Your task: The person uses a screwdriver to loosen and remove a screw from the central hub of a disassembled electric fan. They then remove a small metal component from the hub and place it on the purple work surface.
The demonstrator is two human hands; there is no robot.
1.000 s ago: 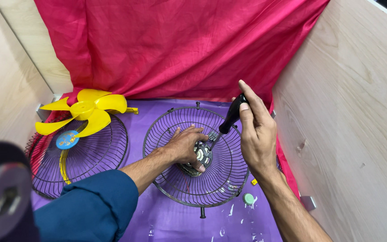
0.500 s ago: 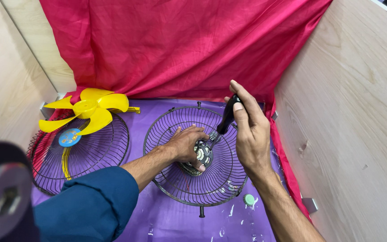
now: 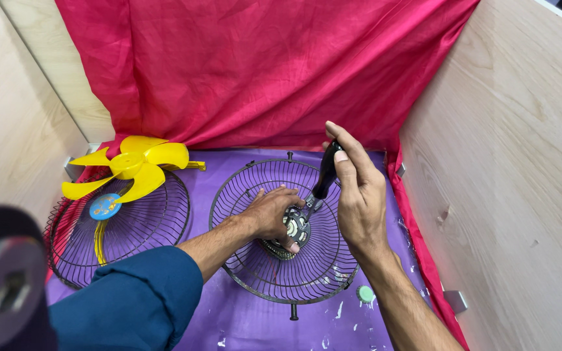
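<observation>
Since a moment ago the right hand (image 3: 359, 195) has barely shifted on the screwdriver (image 3: 325, 177); its forefinger lies straighter along the black handle, and the tool stands at much the same tilt. That hand's grip is clenched round the handle, with the shaft running down and left to the metal hub (image 3: 296, 224) at the middle of the dark wire fan guard (image 3: 281, 227). The left hand (image 3: 271, 211) lies inside the guard, its fingers curled on the hub in a holding grip. The guard sits dish-up on the purple worktop (image 3: 248, 325), in the middle of the scene. Near its right edge lies a small green cap (image 3: 365, 294). To the left is a second wire guard (image 3: 121, 227) with a blue badge, and a yellow fan blade (image 3: 128, 166) rests on its far rim. Red cloth (image 3: 261, 65) hangs behind, and pale wooden panels (image 3: 508, 162) close in both sides.
</observation>
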